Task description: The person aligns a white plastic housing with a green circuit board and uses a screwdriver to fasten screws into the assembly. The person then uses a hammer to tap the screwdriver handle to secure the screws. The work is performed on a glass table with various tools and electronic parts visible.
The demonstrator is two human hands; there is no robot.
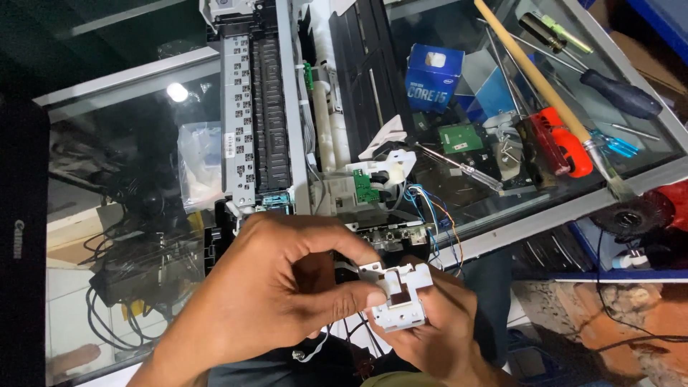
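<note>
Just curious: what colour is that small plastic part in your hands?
The small plastic part is white, seen in the head view.

You've got dim, uneven light; a lamp glares off the glass tabletop [176, 92], corners fall dark, hands [287, 294] slightly soft.

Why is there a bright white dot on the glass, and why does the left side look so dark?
In the head view, the white dot is a lamp's glare mirrored in the glass counter top; the far left is a black unlit surface, so it shows almost nothing; both hands, left hand and right hand, and the small white plastic part are evenly lit and fairly sharp.
</note>
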